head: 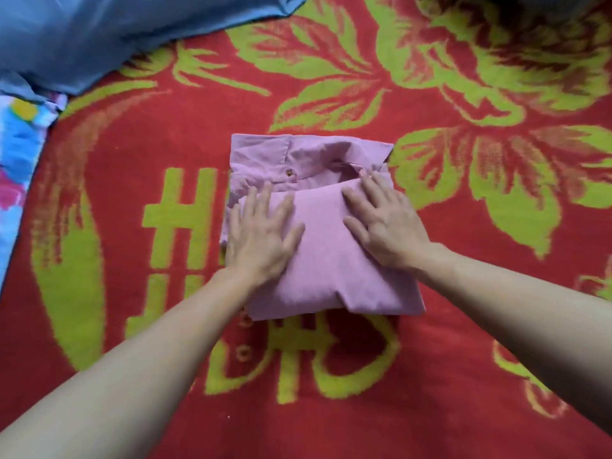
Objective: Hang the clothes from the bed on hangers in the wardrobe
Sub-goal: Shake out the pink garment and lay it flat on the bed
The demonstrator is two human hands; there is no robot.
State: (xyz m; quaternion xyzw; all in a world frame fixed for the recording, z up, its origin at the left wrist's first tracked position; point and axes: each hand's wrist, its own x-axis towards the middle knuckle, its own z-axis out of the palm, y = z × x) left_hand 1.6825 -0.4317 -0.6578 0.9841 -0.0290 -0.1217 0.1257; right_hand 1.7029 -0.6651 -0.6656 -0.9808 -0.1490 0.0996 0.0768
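A pink shirt lies folded into a compact square in the middle of the bed, its collar and a small button at the far side. My left hand lies flat on the left half of the fold, fingers straight and spread. On the right half my right hand presses down the same way, fingertips near the collar. Both forearms reach in from the lower corners. No hanger or wardrobe is in view.
A red blanket with green leaf patterns and characters covers the bed. A blue cloth lies bunched at the far left corner. A bright flowered sheet shows along the left edge.
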